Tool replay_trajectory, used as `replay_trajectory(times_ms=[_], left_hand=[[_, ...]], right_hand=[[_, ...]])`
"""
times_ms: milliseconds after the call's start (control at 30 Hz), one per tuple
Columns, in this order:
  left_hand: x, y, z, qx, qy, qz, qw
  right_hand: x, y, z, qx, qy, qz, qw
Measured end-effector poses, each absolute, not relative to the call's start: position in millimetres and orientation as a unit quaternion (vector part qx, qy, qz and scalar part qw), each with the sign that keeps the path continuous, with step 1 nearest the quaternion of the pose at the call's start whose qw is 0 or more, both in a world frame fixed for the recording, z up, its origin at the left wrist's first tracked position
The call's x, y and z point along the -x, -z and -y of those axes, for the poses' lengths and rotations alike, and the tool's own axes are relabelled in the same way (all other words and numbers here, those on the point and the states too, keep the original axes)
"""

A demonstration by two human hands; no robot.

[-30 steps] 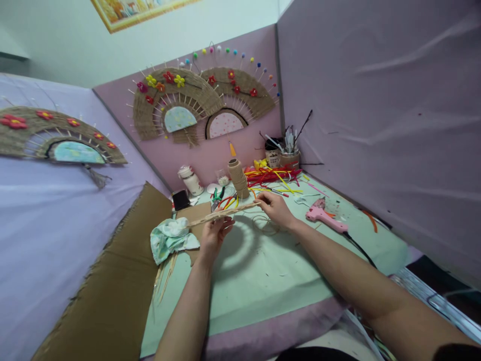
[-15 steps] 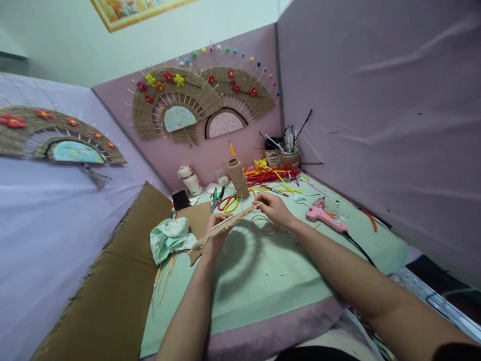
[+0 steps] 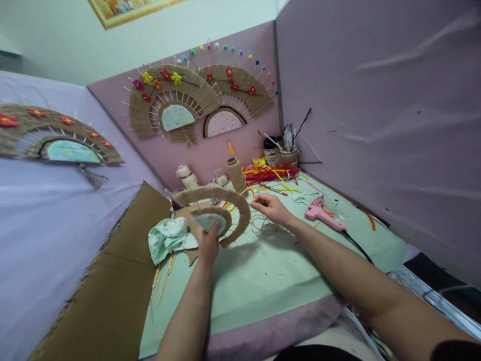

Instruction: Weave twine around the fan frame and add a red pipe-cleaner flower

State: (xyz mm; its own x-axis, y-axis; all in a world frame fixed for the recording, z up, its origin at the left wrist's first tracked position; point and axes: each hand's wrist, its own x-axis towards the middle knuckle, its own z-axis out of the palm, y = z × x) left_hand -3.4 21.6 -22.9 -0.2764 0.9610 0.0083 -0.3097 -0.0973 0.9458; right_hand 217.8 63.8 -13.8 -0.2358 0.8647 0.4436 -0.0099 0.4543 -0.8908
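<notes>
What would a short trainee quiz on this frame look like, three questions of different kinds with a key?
1. Multiple choice. What does the left hand hold?
A) The crumpled cloth
B) The woven fan
C) The white bottle

2. True or false. The pink glue gun lies to the right of the spool of twine.

3. Fill in the colour. On the far-left wall fan, the petals around the yellow centres are ____.

Key: 1 B; 2 true; 3 red
</notes>
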Motion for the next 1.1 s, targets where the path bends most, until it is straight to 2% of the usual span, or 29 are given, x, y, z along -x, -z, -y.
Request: replay_trajectory(times_ms=[100,367,733,1100], left_hand=[[2.7,22.8,-22.1,-0.349,-0.691,-0.436,0.458],[0.3,12.2,-20.6,-0.337,-0.605,-0.427,0.582],[-1.2,13.7,-10.7,-0.351,-0.513,-0.399,0.675],[-0.3,15.4,-19.6,-0.321,-0.594,-0.404,0.617]], right_hand=[[-216.9,16.5,-65.1,0.302,-0.438,0.675,0.512],[-213.2,21.5,-68.0,0.277,-0.484,0.679,0.477],[-212.2,23.2,-66.6,0.287,-0.499,0.67,0.469],[-211.1,14.9,-61.3,0.279,-0.482,0.686,0.468]])
